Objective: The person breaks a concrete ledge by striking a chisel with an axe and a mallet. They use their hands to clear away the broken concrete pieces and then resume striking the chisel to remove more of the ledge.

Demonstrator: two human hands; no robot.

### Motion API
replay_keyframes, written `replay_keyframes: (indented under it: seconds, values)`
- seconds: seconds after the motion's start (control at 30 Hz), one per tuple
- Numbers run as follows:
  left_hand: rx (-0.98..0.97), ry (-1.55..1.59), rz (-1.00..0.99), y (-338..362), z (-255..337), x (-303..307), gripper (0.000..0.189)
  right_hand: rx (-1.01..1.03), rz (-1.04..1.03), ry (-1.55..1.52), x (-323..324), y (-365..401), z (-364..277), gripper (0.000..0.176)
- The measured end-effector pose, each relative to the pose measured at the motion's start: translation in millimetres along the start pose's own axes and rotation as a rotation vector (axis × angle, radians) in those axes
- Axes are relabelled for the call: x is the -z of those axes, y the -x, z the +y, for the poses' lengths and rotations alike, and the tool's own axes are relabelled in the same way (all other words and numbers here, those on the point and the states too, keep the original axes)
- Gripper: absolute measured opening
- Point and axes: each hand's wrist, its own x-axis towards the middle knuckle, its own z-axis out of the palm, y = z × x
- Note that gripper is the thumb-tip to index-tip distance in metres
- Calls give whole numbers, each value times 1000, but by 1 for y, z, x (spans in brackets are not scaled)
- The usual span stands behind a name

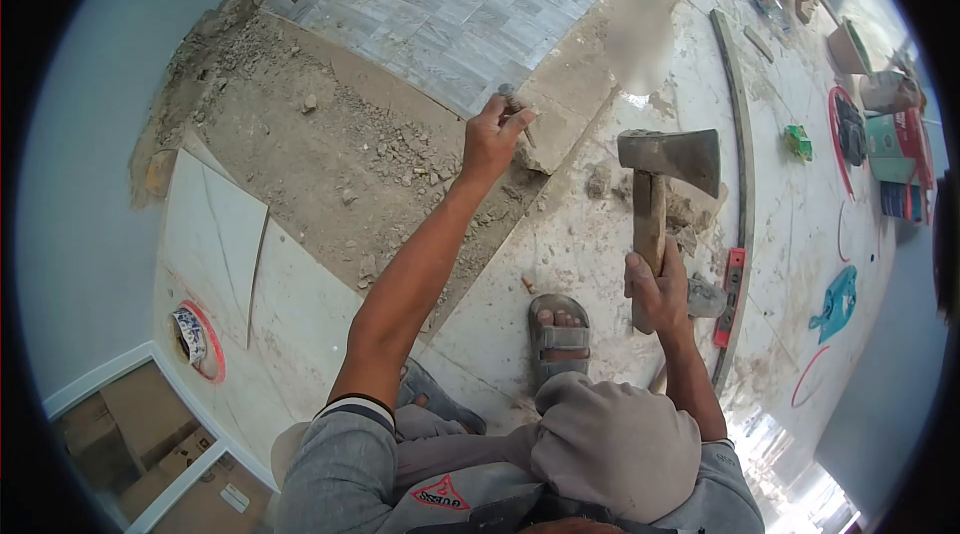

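Observation:
My left hand (487, 147) is closed around a metal chisel (508, 91), whose rounded top shows above the fingers. The chisel's lower end points down at the broken edge of a cement strip (575, 99). In my right hand (662, 296) is a hatchet (678, 156), gripped low on its wooden handle. The hatchet head is raised, blade to the right, apart from the chisel. Loose rubble (400, 169) and a rough bed of broken mortar lie to the left of the strip.
Grey wood-look tiled steps (440, 29) lie ahead. A long straight bar (740, 134) and a red level (733, 284) lie on the right. Mortar chunks (690, 219), a blue plastic bag (836, 304) and a loose white tile (215, 224) are on the floor. My sandaled foot (558, 339) is below.

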Motion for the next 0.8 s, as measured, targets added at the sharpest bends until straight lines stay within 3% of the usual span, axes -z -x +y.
replay_keyframes:
  seconds: [0.07,0.27,0.33,0.47,0.53,0.63,0.7,0.73,0.77,0.8]
  values:
    - [-96,-147,-32,-2,9,-8,23,-40,23,-16,4,-1,-4,30]
    - [-147,-210,-81,-5,8,-20,25,-13,45,-60,11,-14,-18,36]
    - [-136,-235,-130,-8,8,-23,24,125,53,4,21,-23,-37,39]
    - [-181,-375,-238,-16,10,-29,22,805,271,-35,46,-59,-108,36]
    - [-179,-407,-281,-16,17,-32,22,897,160,-121,61,-66,-155,32]
    - [-202,-400,-298,-13,17,-36,22,806,90,-127,62,-82,-136,23]
    - [-236,-362,-269,-11,11,-34,22,445,-24,693,50,-90,-56,18]
    - [-273,-443,-264,-10,13,-33,22,-21,-294,596,32,-87,-73,18]
    - [-320,-526,-262,-12,15,-34,22,350,-208,750,31,-88,-54,27]
    - [-342,-526,-265,-18,17,-37,22,361,-188,751,35,-86,-58,27]
